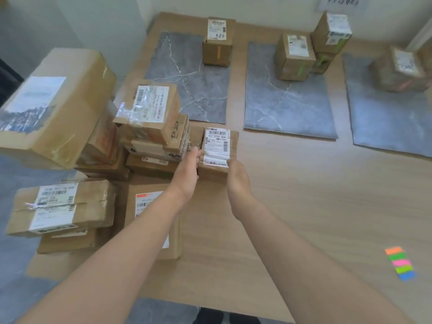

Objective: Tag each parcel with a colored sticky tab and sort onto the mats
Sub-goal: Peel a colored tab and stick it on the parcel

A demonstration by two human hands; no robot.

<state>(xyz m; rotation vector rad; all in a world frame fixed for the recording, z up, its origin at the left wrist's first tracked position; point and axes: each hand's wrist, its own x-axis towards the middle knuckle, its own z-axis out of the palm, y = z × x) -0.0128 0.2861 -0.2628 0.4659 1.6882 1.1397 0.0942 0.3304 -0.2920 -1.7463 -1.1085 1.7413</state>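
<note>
Head view, nearest first: a pad of sticky tabs (400, 263) in orange, green, pink and blue strips lies on the table (292, 206) at four o'clock, well apart from both hands. At eight o'clock a flat parcel (149, 230) lies under the left forearm, with more parcels stacked beside it.

Just above centre, the left hand (187, 174) and right hand (237, 181) grip a small parcel (216, 146) between them. The left fingers curl round its left edge and the right thumb presses its near right corner. Whether it is lifted or resting on the table I cannot tell. No tab shows on it.

At nine to ten o'clock of it, touching or just beside, leans a crooked pile of parcels (149, 118), and a big box (58, 106) lies beyond.

Farther off, from eleven to two o'clock, lie three grey mats. The left mat (184, 90) bears a box with an orange tab (217, 43), the middle mat (289, 108) boxes with green tabs (294, 57), and the right mat (383, 122) a box with a pink tab (397, 71).

The risks, as I judge them:
- Drawing the small parcel away could drag the leaning pile and tip it.
- Reaching for the far pad leaves one hand holding, so the parcel might slip.
- Sorting untagged, or with a mismatched colour, would put it on the wrong mat.
</note>
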